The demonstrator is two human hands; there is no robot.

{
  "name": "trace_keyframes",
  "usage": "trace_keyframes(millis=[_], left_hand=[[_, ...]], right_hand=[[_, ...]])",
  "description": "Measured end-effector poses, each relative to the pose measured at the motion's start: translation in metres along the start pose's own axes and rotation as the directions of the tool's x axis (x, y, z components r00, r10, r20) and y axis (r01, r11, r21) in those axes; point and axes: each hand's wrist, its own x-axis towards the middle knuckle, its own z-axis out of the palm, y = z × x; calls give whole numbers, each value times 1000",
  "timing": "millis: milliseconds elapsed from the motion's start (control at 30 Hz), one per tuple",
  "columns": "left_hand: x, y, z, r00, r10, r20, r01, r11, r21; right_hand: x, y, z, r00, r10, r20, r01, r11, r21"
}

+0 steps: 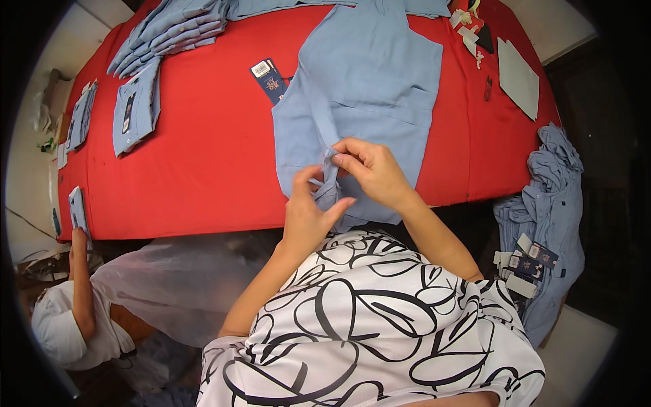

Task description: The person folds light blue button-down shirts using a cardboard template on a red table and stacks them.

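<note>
A light blue shirt (380, 88) lies spread on the table in front of me, one long sleeve running down its middle toward me. My right hand (373, 169) pinches the end of that sleeve between thumb and fingers. At the same sleeve end, my left hand (306, 209) has its fingers curled about the cloth, with the thumb standing out to the right. Part of the left fingers is hidden by the bunched fabric. A dark blue hang tag (270, 80) with a white label sticks out from the shirt's left edge.
Folded blue shirts (180, 34) are stacked at the far left of the red-covered table (210, 156), and a tagged folded shirt (137, 108) lies nearer. White card sheets (519, 80) lie at the far right. Unfolded shirts (542, 197) hang at my right. Another person (64, 319) holds a folded shirt at the lower left.
</note>
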Motion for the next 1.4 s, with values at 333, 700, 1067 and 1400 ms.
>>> trace_keyframes(millis=[333, 700, 1067, 1400], left_hand=[[-14, -54, -196, 992, -77, -99, 77, 997, -4], [46, -13, -192, 842, -409, 353, 292, 894, 339], [337, -99, 56, 921, 183, -344, 17, 863, 506], [156, -91, -60, 901, -75, -428, 218, 930, 295]], right_hand=[[-70, 48, -216, 674, -117, -729, 444, 854, 273], [-109, 101, -236, 865, 99, -491, -356, 811, -464], [189, 104, -193, 575, -279, -769, -447, 681, -581], [50, 122, -176, 948, -74, -309, -157, 736, -659]])
